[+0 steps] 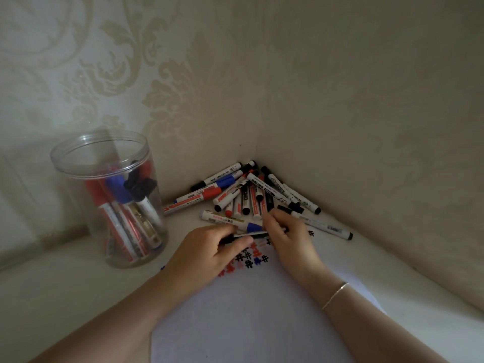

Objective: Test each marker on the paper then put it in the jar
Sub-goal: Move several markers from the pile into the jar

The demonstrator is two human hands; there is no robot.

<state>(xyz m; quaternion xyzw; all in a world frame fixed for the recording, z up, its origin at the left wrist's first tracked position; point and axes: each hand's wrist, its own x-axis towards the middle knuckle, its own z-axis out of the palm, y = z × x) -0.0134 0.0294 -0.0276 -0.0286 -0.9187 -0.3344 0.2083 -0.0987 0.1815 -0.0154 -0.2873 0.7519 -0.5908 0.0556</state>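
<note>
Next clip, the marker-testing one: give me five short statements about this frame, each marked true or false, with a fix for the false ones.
1. Both hands hold one black marker between them. True.
2. The jar is empty. False: it holds several markers, red, blue and black caps up.
3. The paper already bears red, black and blue marks near the hands. True.
4. The jar stands to the right of the marker pile. False: it stands to its left.
5. The left hand lies flat on the paper, fingers straight. False: its fingers curl round the marker, as do the right hand's.
</note>
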